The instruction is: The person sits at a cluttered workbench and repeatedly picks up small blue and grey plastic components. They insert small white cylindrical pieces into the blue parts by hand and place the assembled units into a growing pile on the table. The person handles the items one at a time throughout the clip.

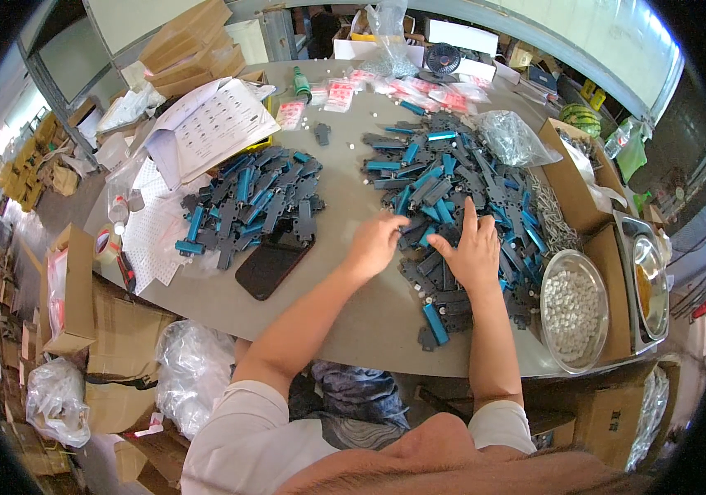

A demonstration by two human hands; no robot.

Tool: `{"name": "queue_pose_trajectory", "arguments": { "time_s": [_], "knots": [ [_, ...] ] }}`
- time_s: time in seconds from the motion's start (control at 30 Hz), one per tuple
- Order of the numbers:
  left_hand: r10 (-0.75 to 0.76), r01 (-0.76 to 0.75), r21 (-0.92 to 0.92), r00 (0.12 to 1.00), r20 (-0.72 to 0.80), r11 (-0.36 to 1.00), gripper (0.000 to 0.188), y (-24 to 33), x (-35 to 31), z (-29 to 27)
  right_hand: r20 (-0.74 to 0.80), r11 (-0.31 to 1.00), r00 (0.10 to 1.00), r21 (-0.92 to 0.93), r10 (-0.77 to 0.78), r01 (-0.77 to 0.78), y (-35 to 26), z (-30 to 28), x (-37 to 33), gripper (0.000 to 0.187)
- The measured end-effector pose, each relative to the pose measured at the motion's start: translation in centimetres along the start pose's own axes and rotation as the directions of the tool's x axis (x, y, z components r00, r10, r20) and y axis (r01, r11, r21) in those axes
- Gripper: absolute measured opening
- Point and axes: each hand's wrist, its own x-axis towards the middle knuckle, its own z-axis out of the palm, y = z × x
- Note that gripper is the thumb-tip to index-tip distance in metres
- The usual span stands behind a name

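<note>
A big heap of dark grey and blue plastic clip-like parts [440, 177] spreads over the table in front of me. At its left edge is my left hand [374, 245], fingers curled together and the tips against the parts; whatever they hold, if anything, is hidden. My right hand [474, 254] lies over the heap's near middle, index finger stretched forward and thumb apart, with nothing visibly gripped. Left of my hands sits a smaller heap of similar parts [246, 202]. A dark smartphone [266, 268] rests just below that heap.
A metal bowl of small white pieces [571, 309] stands at the right edge, beside metal pins [553, 214] and a cardboard box [580, 177]. Farther back are a clear plastic bag [510, 139], red-and-white packets [341, 95], a green bottle [301, 84] and a small fan [442, 59]. Papers [213, 124] lie far left.
</note>
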Motion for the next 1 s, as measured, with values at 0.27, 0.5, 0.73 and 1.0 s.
{"name": "queue_pose_trajectory", "arguments": {
  "time_s": [0.27, 0.5, 0.73, 1.0],
  "knots": [
    [-0.310, 0.335, -0.686, 0.936, 0.165, 0.645, 0.018, -0.7, 1.1, -1.6, 0.050, 0.812, 0.995, 0.583, -0.082, 0.038, -1.7, -0.7, 0.3, 0.040],
    [-0.083, 0.128, -0.624, 0.991, 0.102, 0.771, 0.030, 1.4, 0.6, -1.5, 0.353, 0.266, 0.929, 0.890, 0.109, -0.369, -1.7, 0.3, 0.1, 0.011],
    [-0.021, 0.093, -0.650, 0.993, 0.117, 0.755, 0.036, 1.8, 0.3, -1.0, 0.315, 0.237, 0.931, 0.905, 0.186, -0.354, -1.8, 1.3, -0.1, 0.009],
    [-0.090, 0.141, -0.779, 0.990, 0.110, 0.611, 0.035, 1.9, 0.0, -0.4, 0.309, 0.205, 0.927, 0.913, 0.213, -0.351, -1.8, 1.9, -0.3, 0.013]
  ]
}}
